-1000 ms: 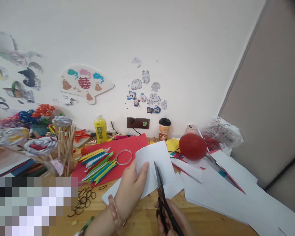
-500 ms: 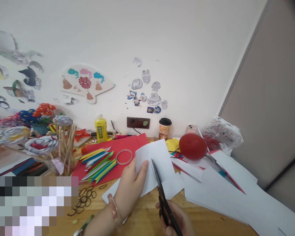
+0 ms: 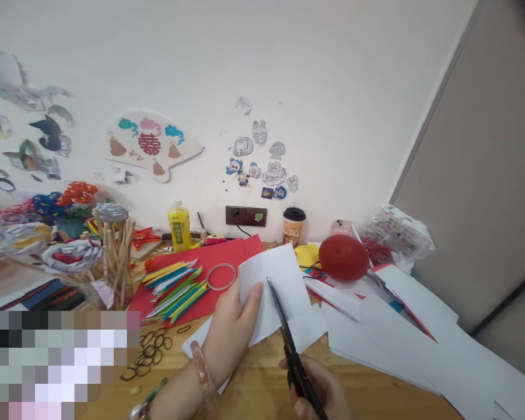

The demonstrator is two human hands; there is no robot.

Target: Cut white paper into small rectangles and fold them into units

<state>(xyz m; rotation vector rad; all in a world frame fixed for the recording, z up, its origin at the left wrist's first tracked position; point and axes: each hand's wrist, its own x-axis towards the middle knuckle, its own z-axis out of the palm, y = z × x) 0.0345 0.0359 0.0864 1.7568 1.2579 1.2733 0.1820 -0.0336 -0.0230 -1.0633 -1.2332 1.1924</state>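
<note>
My left hand [image 3: 233, 324] grips a sheet of white paper [image 3: 273, 268] by its left side, thumb on the front and the other fingers hidden behind. In my right hand [image 3: 317, 388] is a pair of black-handled scissors [image 3: 284, 321], its fingers around the handles. The scissor blades lie over the sheet, tips pointing up near its middle; I cannot tell whether they cut into it. More white paper lies under and behind the held sheet. Just left of it, a thin ring [image 3: 221, 276] rests on red paper [image 3: 210, 256].
Folded coloured paper strips [image 3: 175, 290] lie on the left, with several rubber bands [image 3: 155, 350] nearer me. At the back stand a yellow bottle [image 3: 179, 226] and a lidded paper cup [image 3: 294, 226]. A red balloon [image 3: 343, 258] and white sheets [image 3: 376, 332] cover the right side.
Both hands, the sheet and the scissors keep nearly the same pose; the scissor tips sit very slightly further left and up. The whole view has shifted a little.
</note>
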